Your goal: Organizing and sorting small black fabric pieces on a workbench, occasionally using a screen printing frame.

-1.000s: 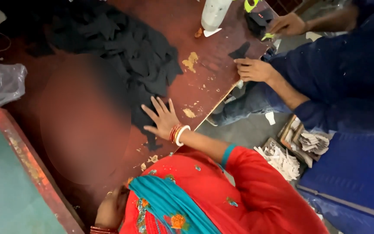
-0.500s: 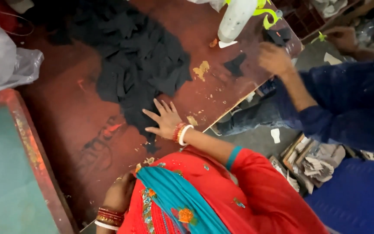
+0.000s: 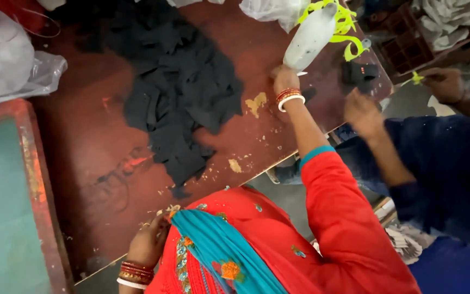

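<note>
My right hand (image 3: pixel 285 80) is stretched far across the reddish-brown table (image 3: pixel 82 141), fingers closed at the lower end of a white plastic bottle (image 3: pixel 311 38) that leans among yellow-green strips (image 3: pixel 344 27). Red and white bangles sit on that wrist. My left hand (image 3: pixel 147 245) rests curled on the table's near edge beside small pale scraps (image 3: pixel 164 211); whether it holds anything is hidden. A heap of black fabric pieces (image 3: pixel 183 100) covers the table's middle, left of my right arm.
A co-worker in dark blue sits at right, one hand (image 3: pixel 363 111) near a small black object (image 3: pixel 360 71), the other (image 3: pixel 444 81) holding a yellow-green strip. Clear plastic bags (image 3: pixel 12 60) lie far left. A green-topped, red-framed stand (image 3: pixel 6 207) borders the table's left.
My right hand left its flat, spread position beside the black fabric and reached up to the white bottle. The co-worker's hands shifted right. The view swung toward the table's far end.
</note>
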